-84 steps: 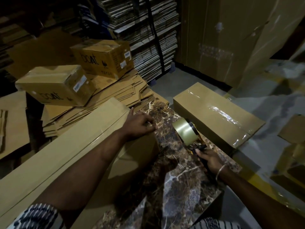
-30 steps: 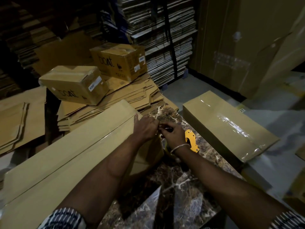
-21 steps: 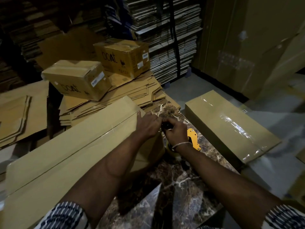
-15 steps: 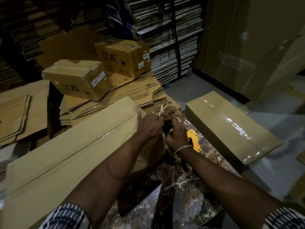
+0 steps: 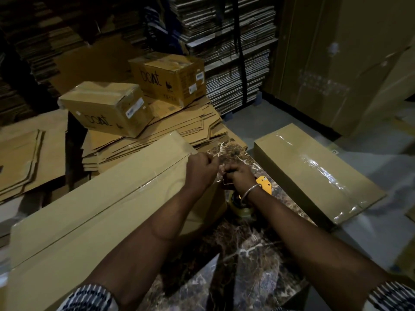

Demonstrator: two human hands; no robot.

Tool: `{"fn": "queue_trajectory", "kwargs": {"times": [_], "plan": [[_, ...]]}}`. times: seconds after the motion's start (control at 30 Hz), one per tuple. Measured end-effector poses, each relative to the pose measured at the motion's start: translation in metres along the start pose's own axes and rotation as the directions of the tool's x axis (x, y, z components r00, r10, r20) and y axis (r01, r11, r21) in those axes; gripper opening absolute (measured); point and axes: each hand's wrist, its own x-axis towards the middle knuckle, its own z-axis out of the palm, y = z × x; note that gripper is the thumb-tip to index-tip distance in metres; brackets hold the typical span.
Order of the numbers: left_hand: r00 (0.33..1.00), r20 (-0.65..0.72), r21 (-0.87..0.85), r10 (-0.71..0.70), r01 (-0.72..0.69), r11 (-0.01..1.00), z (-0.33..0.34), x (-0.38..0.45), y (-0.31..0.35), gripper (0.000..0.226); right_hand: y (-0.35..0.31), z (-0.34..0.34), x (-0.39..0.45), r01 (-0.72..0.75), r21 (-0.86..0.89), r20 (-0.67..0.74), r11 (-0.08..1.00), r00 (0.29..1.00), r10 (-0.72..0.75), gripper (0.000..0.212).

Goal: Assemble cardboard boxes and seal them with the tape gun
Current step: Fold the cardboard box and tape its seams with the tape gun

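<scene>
Against the far wall stand tall stacks of flattened cardboard [image 5: 229,41], strapped in bundles on shelving. Below them, off the table's far left corner, a lower pile of flat sheets [image 5: 179,131] carries two sealed printed cartons [image 5: 107,106], one behind the other.

The long box [image 5: 101,198] lies along the left edge of the marble-patterned table [image 5: 247,254], a strip of clear tape running down its top seam. A second long box [image 5: 314,171], already taped and glossy along the top, lies off the table's right edge; whether it rests on the table or on the floor I cannot tell.

The left hand [image 5: 201,170] is curled over the far end of the long box, fingers bent at its top corner, pinching what looks like the loose tape end. The right hand [image 5: 239,177] sits just beside it, touching or nearly so, fingers clenched around something small at that same corner; what exactly, I cannot make out.

The tape gun [image 5: 265,186] lies near the table's far edge, its yellow body showing behind the right wrist, its roll [image 5: 241,208] beneath the forearm.
</scene>
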Motion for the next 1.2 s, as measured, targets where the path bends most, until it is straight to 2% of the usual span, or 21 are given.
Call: {"fn": "queue_trajectory", "kwargs": {"times": [0.07, 0.13, 0.2, 0.27, 0.33, 0.37, 0.43, 0.53, 0.63, 0.67, 0.77, 0.83, 0.87, 0.93, 1.0, 1.03, 1.1, 1.2], "plan": [[1.0, -0.015, -0.017, -0.007, 0.007, 1.0, -0.002, -0.002, 0.003, 0.029, -0.003, 0.003, 0.0, -0.039, 0.012, -0.031, 0.999, 0.999, 0.039, 0.032], [0.998, -0.066, -0.078, -0.02, 0.015, 0.997, -0.005, -0.003, 0.006, 0.006, -0.003, 0.003, -0.001, -0.026, -0.047, -0.06, 0.999, 0.998, 0.023, 0.032], [0.996, -0.085, -0.139, -0.03, 0.018, 0.99, -0.006, -0.003, 0.004, 0.012, 0.001, 0.002, -0.002, 0.0, -0.103, -0.065, 0.995, 0.998, -0.006, 0.029], [0.994, -0.093, -0.19, -0.056, 0.037, 0.981, -0.006, -0.002, 0.002, 0.012, 0.004, 0.005, -0.003, 0.061, -0.299, -0.036, 0.952, 0.997, -0.075, 0.024], [0.985, -0.13, -0.244, -0.112, 0.078, 0.967, -0.006, 0.0, 0.001, 0.017, 0.008, 0.016, -0.01, 0.147, -0.532, 0.016, 0.834, 0.986, -0.164, 0.061], [0.979, -0.146, -0.276, -0.142, 0.097, 0.956, -0.007, 0.0, 0.001, 0.02, 0.012, 0.023, -0.012, 0.192, -0.56, 0.016, 0.806, 0.975, -0.222, 0.073], [0.968, -0.177, -0.34, -0.179, 0.11, 0.934, -0.009, 0.0, 0.001, 0.024, 0.014, 0.032, -0.015, 0.188, -0.513, -0.023, 0.838, 0.972, -0.233, 0.066], [0.94, -0.206, -0.466, -0.27, 0.148, 0.872, -0.014, -0.001, -0.002, 0.026, 0.017, 0.036, -0.013, 0.107, -0.411, -0.051, 0.906, 0.989, -0.14, 0.047], [0.906, -0.215, -0.557, -0.363, 0.191, 0.808, -0.019, 0.0, -0.004, 0.026, 0.019, 0.037, -0.003, 0.024, -0.382, 0.036, 0.924, 0.999, -0.011, 0.036], [0.899, -0.215, -0.579, -0.381, 0.197, 0.791, -0.019, 0.0, -0.005, 0.027, 0.017, 0.037, 0.0, -0.024, -0.366, 0.062, 0.93, 0.997, 0.05, 0.04], [0.889, -0.214, -0.597, -0.404, 0.209, 0.775, -0.02, 0.0, -0.005, 0.029, 0.016, 0.033, 0.012, -0.176, -0.234, 0.077, 0.956, 0.977, 0.198, 0.071], [0.881, -0.214, -0.611, -0.423, 0.217, 0.762, -0.021, -0.001, -0.005, 0.029, 0.009, 0.032, 0.015, -0.187, -0.272, 0.131, 0.944, 0.965, 0.228, 0.088], [0.874, -0.214, -0.623, -0.436, 0.221, 0.75, -0.021, -0.001, -0.005, 0.03, 0.002, 0.033, 0.013, -0.188, -0.347, 0.136, 0.919, 0.959, 0.248, 0.088], [0.861, -0.215, -0.641, -0.461, 0.231, 0.732, -0.022, -0.003, -0.003, 0.032, -0.009, 0.033, 0.012, -0.117, -0.48, 0.116, 0.87, 0.974, 0.195, 0.064], [0.851, -0.214, -0.664, -0.479, 0.233, 0.711, -0.02, -0.005, -0.003, 0.032, -0.018, 0.036, 0.016, -0.011, -0.583, 0.074, 0.813, 0.995, 0.067, 0.043], [0.848, -0.213, -0.672, -0.485, 0.233, 0.703, -0.02, -0.006, -0.001, 0.033, -0.022, 0.039, 0.02, 0.005, -0.558, 0.051, 0.83, 0.998, 0.029, 0.04], [0.85, -0.206, -0.688, -0.485, 0.227, 0.689, -0.02, -0.008, 0.0, 0.034, -0.032, 0.049, 0.023, -0.009, -0.495, 0.044, 0.869, 0.998, 0.036, 0.055], [0.865, -0.158, -0.716, -0.477, 0.232, 0.658, -0.023, -0.01, -0.001, 0.034, -0.034, 0.065, 0.025, -0.003, -0.547, 0.14, 0.837, 0.986, 0.095, 0.058]]}}
